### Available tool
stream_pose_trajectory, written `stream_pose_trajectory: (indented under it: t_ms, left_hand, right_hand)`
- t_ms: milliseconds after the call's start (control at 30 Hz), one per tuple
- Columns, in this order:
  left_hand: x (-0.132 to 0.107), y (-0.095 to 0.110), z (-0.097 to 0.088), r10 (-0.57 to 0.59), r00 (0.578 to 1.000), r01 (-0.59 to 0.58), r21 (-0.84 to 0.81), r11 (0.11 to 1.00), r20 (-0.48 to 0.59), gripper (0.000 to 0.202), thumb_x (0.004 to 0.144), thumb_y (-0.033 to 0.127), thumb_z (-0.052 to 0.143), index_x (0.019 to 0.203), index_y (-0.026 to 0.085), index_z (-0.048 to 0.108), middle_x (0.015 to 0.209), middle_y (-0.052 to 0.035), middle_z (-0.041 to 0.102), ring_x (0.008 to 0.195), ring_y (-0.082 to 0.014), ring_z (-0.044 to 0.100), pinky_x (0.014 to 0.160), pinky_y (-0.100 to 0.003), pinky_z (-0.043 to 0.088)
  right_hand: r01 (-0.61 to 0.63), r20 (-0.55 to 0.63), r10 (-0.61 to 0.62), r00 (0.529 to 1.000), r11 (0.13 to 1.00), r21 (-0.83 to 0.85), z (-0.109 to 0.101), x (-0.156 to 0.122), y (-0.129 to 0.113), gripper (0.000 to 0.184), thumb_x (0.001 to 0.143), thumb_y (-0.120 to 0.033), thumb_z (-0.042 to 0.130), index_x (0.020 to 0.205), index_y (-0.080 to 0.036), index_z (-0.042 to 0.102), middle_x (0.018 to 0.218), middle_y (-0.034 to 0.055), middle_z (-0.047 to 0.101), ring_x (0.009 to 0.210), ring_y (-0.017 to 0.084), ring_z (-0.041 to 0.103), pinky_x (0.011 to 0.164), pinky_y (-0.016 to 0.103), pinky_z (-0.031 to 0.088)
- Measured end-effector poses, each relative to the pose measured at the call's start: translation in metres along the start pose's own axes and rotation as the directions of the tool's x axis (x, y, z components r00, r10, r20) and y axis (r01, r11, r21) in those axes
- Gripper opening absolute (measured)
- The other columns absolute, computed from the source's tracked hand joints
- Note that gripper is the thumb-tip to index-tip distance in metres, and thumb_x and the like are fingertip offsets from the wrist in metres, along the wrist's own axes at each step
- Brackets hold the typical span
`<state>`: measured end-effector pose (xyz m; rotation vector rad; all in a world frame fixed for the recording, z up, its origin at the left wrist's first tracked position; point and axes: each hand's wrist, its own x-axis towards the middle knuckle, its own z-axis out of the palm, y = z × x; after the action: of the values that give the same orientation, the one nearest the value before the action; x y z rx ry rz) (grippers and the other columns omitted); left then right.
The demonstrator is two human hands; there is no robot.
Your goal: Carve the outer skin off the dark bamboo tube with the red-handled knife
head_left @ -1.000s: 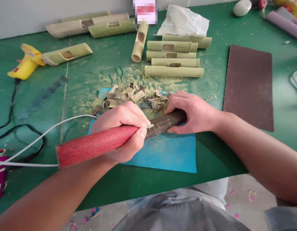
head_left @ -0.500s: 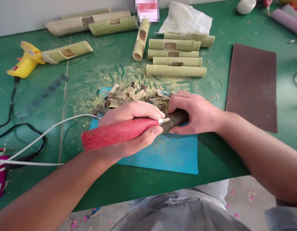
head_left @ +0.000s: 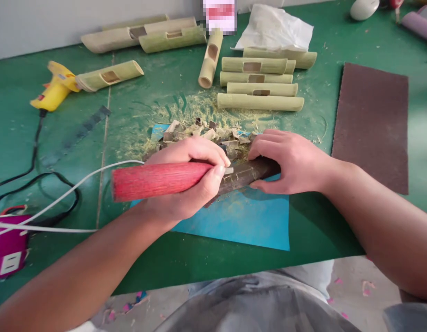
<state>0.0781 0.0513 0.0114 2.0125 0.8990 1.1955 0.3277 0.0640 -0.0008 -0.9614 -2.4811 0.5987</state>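
Note:
My left hand is wrapped round the red handle of a carving chisel. Its short metal tip rests at the upper side of a dark brown rod-like piece, which looks like bamboo or wood and bears pale nicks. Around the far right end of this piece, my right hand is closed, thumb in front and fingers behind. The left end of the piece is partly hidden by my left hand. Beneath both hands lies a blue sheet, and curled shavings are heaped just behind them.
Cut bamboo tubes lie stacked at the back, under a white paper. A yellow glue gun leans against another tube at left. A brown board lies at right. White and black cords cross the left side near a purple box.
My left hand and the chisel have shifted left along the dark piece, and the handle is now more level. More of the nicked surface shows between my hands. The view has swung slightly left.

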Motion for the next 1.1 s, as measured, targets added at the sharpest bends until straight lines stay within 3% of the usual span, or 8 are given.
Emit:
stream_pose_trajectory:
  t_ms: [67, 200, 400, 600, 800, 1000, 1100]
  left_hand:
    - [-0.001, 0.000, 0.000, -0.017, 0.998, 0.017, -0.001, 1.000, -0.059, 0.008, 0.093, 0.024, 0.068, 0.085, 0.026, 0.070, 0.091, 0.0007, 0.079, 0.079, -0.0168, 0.073, 0.078, -0.035, 0.063]
    - [0.000, 0.001, 0.004, -0.060, 0.995, 0.062, 0.024, 0.998, -0.079, 0.019, 0.097, 0.036, 0.067, 0.083, 0.023, 0.066, 0.083, -0.0001, 0.076, 0.071, -0.0148, 0.070, 0.068, -0.033, 0.060]
    - [0.004, 0.004, 0.008, -0.057, 0.996, 0.058, 0.022, 0.998, -0.064, 0.037, 0.097, 0.048, 0.068, 0.073, 0.020, 0.062, 0.072, 0.0023, 0.071, 0.063, -0.0111, 0.065, 0.063, -0.029, 0.056]
    - [0.004, 0.003, 0.011, -0.074, 0.993, 0.065, -0.095, 0.993, -0.096, 0.034, 0.095, 0.045, 0.073, 0.073, 0.020, 0.065, 0.070, 0.0016, 0.070, 0.056, -0.0090, 0.060, 0.054, -0.027, 0.051]
    - [0.005, 0.008, 0.008, -0.077, 0.996, 0.076, -0.017, 0.997, -0.051, 0.034, 0.098, 0.047, 0.070, 0.076, 0.022, 0.065, 0.071, 0.0016, 0.069, 0.062, -0.0115, 0.063, 0.061, -0.029, 0.053]
    - [0.007, 0.006, 0.008, -0.056, 0.996, 0.057, 0.008, 0.998, -0.063, 0.029, 0.097, 0.041, 0.070, 0.077, 0.021, 0.067, 0.075, 0.0003, 0.071, 0.065, -0.0126, 0.065, 0.065, -0.030, 0.055]
    - [0.007, 0.004, 0.009, -0.066, 0.996, 0.067, 0.012, 0.998, -0.058, 0.027, 0.098, 0.039, 0.069, 0.078, 0.021, 0.068, 0.074, 0.0006, 0.071, 0.062, -0.0118, 0.064, 0.063, -0.029, 0.054]
  right_hand:
    - [-0.027, 0.030, 0.029, 0.999, 0.997, -0.071, -0.003, -0.002, -0.005, 0.024, 0.083, -0.042, 0.070, 0.088, -0.021, 0.061, 0.084, 0.0040, 0.063, 0.078, 0.020, 0.052, 0.071, 0.033, 0.037]
    - [-0.076, 0.040, 0.087, 0.995, 0.974, -0.216, -0.002, -0.004, -0.020, 0.026, 0.086, -0.045, 0.068, 0.090, -0.019, 0.066, 0.086, 0.0074, 0.066, 0.076, 0.021, 0.053, 0.068, 0.035, 0.035]
    - [-0.036, -0.051, 0.021, 0.998, 0.955, -0.295, 0.012, -0.001, -0.036, 0.030, 0.090, -0.047, 0.067, 0.089, -0.017, 0.067, 0.083, 0.0088, 0.064, 0.078, 0.023, 0.051, 0.068, 0.036, 0.036]
    - [-0.034, -0.066, 0.016, 0.998, 0.958, -0.286, 0.018, 0.002, -0.038, 0.029, 0.090, -0.045, 0.063, 0.083, -0.017, 0.064, 0.079, 0.0082, 0.062, 0.075, 0.022, 0.050, 0.067, 0.036, 0.036]
    - [-0.057, -0.044, 0.047, 0.998, 0.963, -0.263, 0.015, 0.002, -0.039, 0.030, 0.099, -0.042, 0.055, 0.088, -0.016, 0.067, 0.075, 0.0056, 0.064, 0.070, 0.020, 0.051, 0.066, 0.036, 0.035]
    - [-0.112, -0.071, 0.093, 0.993, 0.937, -0.331, 0.015, 0.001, -0.042, 0.030, 0.087, -0.044, 0.073, 0.095, -0.015, 0.069, 0.095, 0.0104, 0.069, 0.085, 0.024, 0.057, 0.071, 0.036, 0.040]
    - [-0.114, -0.061, 0.099, 0.993, 0.936, -0.333, 0.016, 0.000, -0.041, 0.028, 0.085, -0.041, 0.074, 0.096, -0.016, 0.069, 0.093, 0.0090, 0.067, 0.085, 0.024, 0.056, 0.072, 0.035, 0.041]
